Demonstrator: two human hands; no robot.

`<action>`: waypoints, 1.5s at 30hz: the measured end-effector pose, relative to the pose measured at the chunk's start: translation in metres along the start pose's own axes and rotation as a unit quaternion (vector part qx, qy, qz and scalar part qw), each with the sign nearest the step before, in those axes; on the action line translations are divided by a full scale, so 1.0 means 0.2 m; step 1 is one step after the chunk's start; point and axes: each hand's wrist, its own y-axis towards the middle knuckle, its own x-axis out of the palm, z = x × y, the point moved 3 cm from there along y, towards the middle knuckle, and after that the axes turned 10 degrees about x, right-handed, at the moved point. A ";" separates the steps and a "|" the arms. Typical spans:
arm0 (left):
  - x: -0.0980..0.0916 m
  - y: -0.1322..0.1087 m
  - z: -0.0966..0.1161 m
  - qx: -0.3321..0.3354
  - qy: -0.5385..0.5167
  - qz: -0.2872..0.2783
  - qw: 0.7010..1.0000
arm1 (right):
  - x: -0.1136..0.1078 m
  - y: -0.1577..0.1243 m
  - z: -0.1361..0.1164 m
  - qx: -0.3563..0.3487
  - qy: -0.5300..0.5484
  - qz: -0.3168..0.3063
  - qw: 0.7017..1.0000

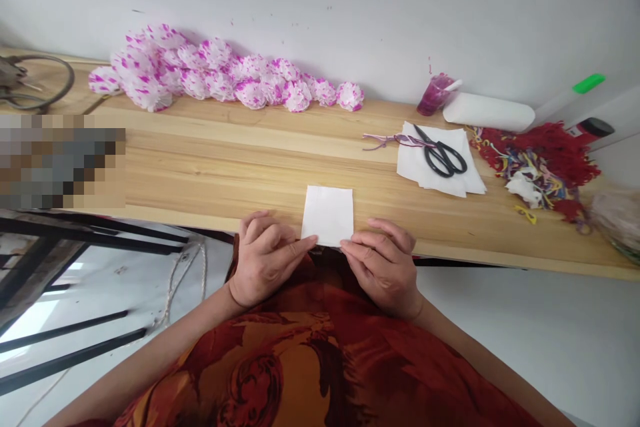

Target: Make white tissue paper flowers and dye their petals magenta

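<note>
A small white paper square, perhaps thin tissue, lies at the front edge of the wooden table, right before me. My left hand has its fingers closed at the near left corner, the index finger lying on top of the paper. At the near right corner my right hand grips the same edge, its other fingers curled. Both thumbs are mostly hidden. Farther right, black-handled scissors rest on a stack of white paper sheets, with purple strings beside the blades.
Fluffy white-and-magenta paper flowers line the wall. To the right stand a cup of magenta liquid, a white roll, a green-capped bottle and a heap of red and coloured yarn. A cable lies far left.
</note>
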 end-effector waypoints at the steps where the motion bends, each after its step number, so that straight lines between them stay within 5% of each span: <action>1: 0.00 0.00 0.00 -0.003 -0.001 0.002 1.000 | 0.00 0.00 0.00 0.000 0.001 -0.001 1.000; 33: -0.01 0.04 0.03 -0.008 0.039 -0.018 0.999 | -0.01 0.03 -0.02 0.012 0.022 -0.010 1.000; 45: 0.00 0.05 0.02 -0.062 0.033 -0.012 0.997 | -0.01 0.05 -0.02 0.043 0.018 -0.028 0.999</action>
